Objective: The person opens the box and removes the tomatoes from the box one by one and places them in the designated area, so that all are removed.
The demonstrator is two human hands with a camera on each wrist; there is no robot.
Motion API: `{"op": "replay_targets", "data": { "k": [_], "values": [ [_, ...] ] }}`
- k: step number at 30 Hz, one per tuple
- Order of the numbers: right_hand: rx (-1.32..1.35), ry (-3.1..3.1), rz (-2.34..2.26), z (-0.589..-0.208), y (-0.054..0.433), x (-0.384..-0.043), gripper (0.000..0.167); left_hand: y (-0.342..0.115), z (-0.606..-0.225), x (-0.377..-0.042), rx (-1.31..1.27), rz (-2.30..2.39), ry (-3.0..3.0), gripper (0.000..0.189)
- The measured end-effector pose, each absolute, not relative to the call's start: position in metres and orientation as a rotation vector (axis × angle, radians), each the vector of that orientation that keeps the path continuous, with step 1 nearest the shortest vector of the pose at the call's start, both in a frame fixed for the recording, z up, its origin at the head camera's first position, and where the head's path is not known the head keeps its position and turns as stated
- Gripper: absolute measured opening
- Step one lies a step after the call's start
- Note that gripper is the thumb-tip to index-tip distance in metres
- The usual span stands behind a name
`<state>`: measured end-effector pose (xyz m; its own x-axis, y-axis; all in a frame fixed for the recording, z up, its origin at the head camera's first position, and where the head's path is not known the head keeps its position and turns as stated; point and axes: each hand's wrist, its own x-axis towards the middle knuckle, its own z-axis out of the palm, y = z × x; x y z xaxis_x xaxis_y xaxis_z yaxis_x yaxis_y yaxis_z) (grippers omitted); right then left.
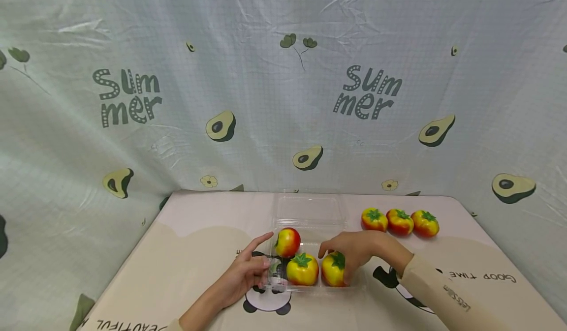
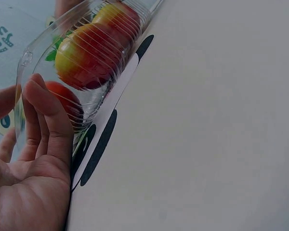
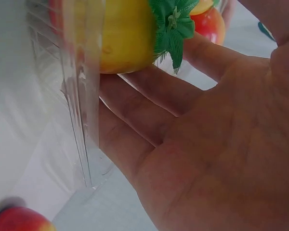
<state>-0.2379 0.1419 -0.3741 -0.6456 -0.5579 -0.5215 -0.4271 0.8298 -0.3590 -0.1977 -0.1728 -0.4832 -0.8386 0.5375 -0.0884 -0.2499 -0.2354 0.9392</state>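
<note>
A clear plastic box (image 1: 325, 289) lies on the table with its lid (image 1: 307, 208) folded back. At the box's left side my left hand (image 1: 243, 274) pinches the wall, index finger extended along the rim. Inside are three red-and-yellow toy tomatoes: one tomato (image 1: 288, 242) at the back left, another tomato (image 1: 302, 270) in front, and a third tomato (image 1: 331, 270) at the front right. My right hand (image 1: 354, 250) reaches over the right side and holds the third one, fingers curled round it. From the right wrist view, the fingers pass behind its green leafy top (image 3: 173, 21).
Three more toy tomatoes stand in a row at the back right: a left one (image 1: 374, 219), a middle one (image 1: 400, 222) and a right one (image 1: 425, 224). A printed cloth (image 1: 266, 100) hangs behind the table (image 1: 186, 252), whose cover bears panda drawings and lettering.
</note>
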Motion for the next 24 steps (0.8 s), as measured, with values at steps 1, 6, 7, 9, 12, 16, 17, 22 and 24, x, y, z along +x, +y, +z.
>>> {"op": "replay_targets", "data": {
  "k": [1,6,7,9,12,16,17,22,24],
  "values": [
    [-0.718,2.368,-0.266,-0.374,0.142,-0.238,0.066,-0.173,-0.483,-0.198,0.348,2.108,1.532,0.071],
    [-0.743,2.374,-0.259,-0.374,0.142,-0.239,0.064,-0.173,-0.483,-0.198,0.343,2.104,1.54,0.071],
    [-0.749,2.376,-0.262,-0.374,0.142,-0.239,0.064,-0.173,-0.483,-0.198,0.34,2.103,1.541,0.071],
    [-0.756,2.383,-0.268,-0.374,0.142,-0.239,0.065,-0.173,-0.483,-0.198,0.336,2.103,1.542,0.071],
    [-0.753,2.392,-0.289,-0.373,0.142,-0.239,0.07,-0.173,-0.484,-0.198,0.334,2.104,1.541,0.072],
    [-0.764,2.401,-0.312,-0.37,0.142,-0.238,0.07,-0.173,-0.483,-0.198,0.338,2.104,1.537,0.072],
    [-0.774,2.404,-0.315,-0.369,0.142,-0.238,0.069,-0.172,-0.483,-0.198,0.339,2.103,1.538,0.072],
    [-0.855,2.428,-0.352,-0.363,0.145,-0.239,0.064,-0.173,-0.483,-0.198,0.337,2.102,1.541,0.071],
    [-0.889,2.438,-0.375,-0.361,0.146,-0.239,0.062,-0.173,-0.483,-0.198,0.335,2.105,1.537,0.07]
  ]
}}
